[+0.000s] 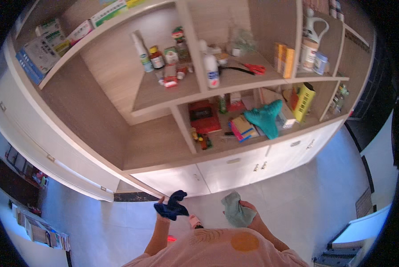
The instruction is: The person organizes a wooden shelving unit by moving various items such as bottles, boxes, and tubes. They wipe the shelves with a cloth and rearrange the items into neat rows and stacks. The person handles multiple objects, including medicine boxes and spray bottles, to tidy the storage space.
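Navy cloth [175, 208] in L hand [163, 218], grey-green cloth [237, 212] in R hand [256, 217]

Both cloths held up over the tiled floor [115, 222], well apart, in front of a wood-tone shelf unit [157, 135] w/ white cabinet doors [230, 173] below. L fingers clamped on the navy one, partly hidden by it; ends stick out R & down. R fingers closed round the grey-green one, which bunches up on the hand's L side. Lower shelf, R of ctr: teal cloth [267, 118] draped nr small boxes, yellow box [304, 102] leaning just beside. Shelf above: white bottle [212, 73], red-handled scissors [255, 68], etc.
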`<move>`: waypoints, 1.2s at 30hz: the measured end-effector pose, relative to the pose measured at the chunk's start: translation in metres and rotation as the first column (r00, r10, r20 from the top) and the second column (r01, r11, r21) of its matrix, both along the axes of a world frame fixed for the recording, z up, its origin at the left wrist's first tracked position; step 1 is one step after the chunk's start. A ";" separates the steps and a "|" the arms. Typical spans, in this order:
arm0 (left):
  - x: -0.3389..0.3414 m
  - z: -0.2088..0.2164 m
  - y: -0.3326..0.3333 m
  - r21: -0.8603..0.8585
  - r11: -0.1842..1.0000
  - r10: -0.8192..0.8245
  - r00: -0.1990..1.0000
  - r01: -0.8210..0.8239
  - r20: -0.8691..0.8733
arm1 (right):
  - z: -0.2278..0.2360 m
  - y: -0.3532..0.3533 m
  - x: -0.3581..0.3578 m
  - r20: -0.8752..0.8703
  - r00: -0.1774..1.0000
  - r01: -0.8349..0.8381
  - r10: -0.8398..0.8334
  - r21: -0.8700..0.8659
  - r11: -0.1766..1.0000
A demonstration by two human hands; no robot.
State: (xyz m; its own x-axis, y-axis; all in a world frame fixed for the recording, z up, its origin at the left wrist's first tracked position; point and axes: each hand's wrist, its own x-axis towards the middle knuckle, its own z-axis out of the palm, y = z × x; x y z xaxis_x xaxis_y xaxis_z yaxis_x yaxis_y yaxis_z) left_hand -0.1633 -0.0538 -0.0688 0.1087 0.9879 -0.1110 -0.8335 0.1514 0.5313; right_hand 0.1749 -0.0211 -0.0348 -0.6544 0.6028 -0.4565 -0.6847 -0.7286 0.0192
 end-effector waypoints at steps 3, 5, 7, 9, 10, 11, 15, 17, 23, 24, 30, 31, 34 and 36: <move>0.091 0.019 0.004 -0.106 0.994 0.006 0.987 -0.024 -0.159 | -0.004 -0.005 0.049 -0.071 0.995 0.080 -0.076 0.056 0.995; 0.114 0.032 0.007 -0.518 0.855 -0.099 0.986 0.015 -0.136 | -0.004 -0.008 0.079 -0.043 0.994 0.102 -0.098 0.108 0.989; 0.127 -0.016 0.019 -0.326 0.934 -0.040 0.863 -0.147 -0.503 | -0.008 -0.010 0.104 -0.004 0.996 0.089 -0.089 0.104 0.991; 0.134 -0.036 0.032 -0.171 0.966 -0.020 0.603 -0.194 -0.798 | -0.026 -0.005 0.124 0.017 0.997 0.078 -0.079 0.035 0.996; 0.139 -0.032 0.040 -0.167 0.963 0.001 0.616 -0.214 -0.788 | -0.040 -0.003 0.132 0.023 0.993 0.117 -0.118 0.047 0.992; 0.145 -0.022 0.051 -0.156 0.960 0.026 0.626 -0.234 -0.780 | -0.055 -0.001 0.136 0.025 0.987 0.156 -0.158 0.065 0.986; 0.170 0.021 0.077 -0.269 0.935 0.030 0.807 -0.230 -0.589 | -0.073 0.018 0.155 -0.066 0.981 0.190 -0.184 0.092 0.977; 0.176 0.022 0.093 -0.253 0.956 -0.040 0.794 -0.145 -0.606 | -0.049 0.031 0.155 -0.009 0.985 0.171 -0.171 0.084 0.982; 0.196 0.007 0.136 -0.148 0.987 -0.159 0.417 0.059 -0.895 | -0.009 0.082 0.157 0.397 0.872 0.206 -0.285 0.230 0.951; 0.199 0.009 0.139 -0.196 0.976 -0.208 0.626 0.089 -0.751 | -0.009 0.095 0.159 0.294 0.917 0.206 -0.270 0.232 0.951; 0.249 0.038 0.172 -0.351 0.882 -0.410 0.878 0.314 -0.247 | -0.001 0.142 0.200 -0.081 0.927 0.373 -0.365 0.122 0.920; 0.259 0.040 0.179 -0.358 0.873 -0.424 0.878 0.331 -0.224 | 0.000 0.149 0.211 -0.059 0.918 0.396 -0.392 0.119 0.910; 0.286 0.026 0.192 -0.355 0.854 -0.437 0.895 0.381 -0.091 | 0.001 0.173 0.252 0.022 0.888 0.453 -0.459 0.126 0.883; 0.308 0.018 0.201 -0.334 0.863 -0.428 0.900 0.379 -0.085 | -0.002 0.196 0.285 0.093 0.865 0.478 -0.494 0.150 0.865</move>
State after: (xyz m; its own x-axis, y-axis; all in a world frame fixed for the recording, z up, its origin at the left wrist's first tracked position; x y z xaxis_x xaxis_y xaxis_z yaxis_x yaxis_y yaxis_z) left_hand 0.1445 0.1476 -0.0508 0.4482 0.7760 -0.4438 -0.5777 0.6303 0.5187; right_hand 0.4598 0.1749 -0.0367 -0.2072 0.8838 -0.4194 -0.9433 -0.2942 -0.1539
